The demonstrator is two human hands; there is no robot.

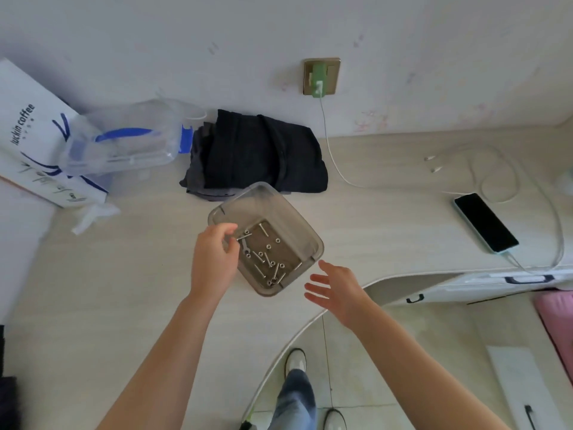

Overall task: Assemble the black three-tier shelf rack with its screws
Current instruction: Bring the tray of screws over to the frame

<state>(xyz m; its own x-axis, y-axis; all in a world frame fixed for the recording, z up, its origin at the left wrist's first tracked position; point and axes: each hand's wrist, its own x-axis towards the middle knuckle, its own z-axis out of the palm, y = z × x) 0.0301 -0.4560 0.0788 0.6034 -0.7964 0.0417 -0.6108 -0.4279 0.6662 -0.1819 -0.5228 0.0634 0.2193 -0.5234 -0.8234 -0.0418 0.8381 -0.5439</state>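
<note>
reaching into the translucent grey plastic tray (pixel 310 240) of loose silver screws (pixel 267 254), left hand (pixel 214 259) curls its fingers, seemingly picking; contents unclear. right hand (pixel 336 290) hovers released beside the tray, likely to steady it on the pale tabletop (pixel 124 290).

Your forearms (pixel 161 361) are bare, with no sleeves, watch or rings showing. Below, you wear faded blue jeans (pixel 294 398) and white shoes (pixel 296 361) with dark trim.
</note>
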